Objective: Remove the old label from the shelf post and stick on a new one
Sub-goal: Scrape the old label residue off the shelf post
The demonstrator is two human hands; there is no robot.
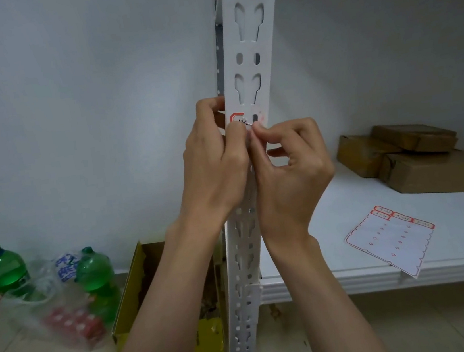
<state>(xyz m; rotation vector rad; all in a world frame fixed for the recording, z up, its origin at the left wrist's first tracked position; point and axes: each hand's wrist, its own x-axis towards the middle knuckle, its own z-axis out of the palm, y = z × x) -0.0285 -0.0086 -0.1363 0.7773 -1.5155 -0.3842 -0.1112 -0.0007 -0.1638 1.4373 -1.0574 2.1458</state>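
Note:
A white perforated shelf post [249,54] runs up the middle of the head view. A red-bordered label [239,118] with dark writing sticks to its front face at hand height; its lower part is hidden by my fingers. My left hand [216,160] curls around the post's left edge, thumb pressing on the label's lower edge. My right hand [288,162] pinches the label's bottom edge with thumb and forefinger. A label sheet [391,240] with several red-edged stickers lies on the shelf board at the right.
The white shelf board [460,260] holds three brown cardboard boxes [419,158] at its back right. On the floor at left stand two green bottles [5,270], a clear plastic bag with red items [72,323] and a yellow carton [206,343] by the post.

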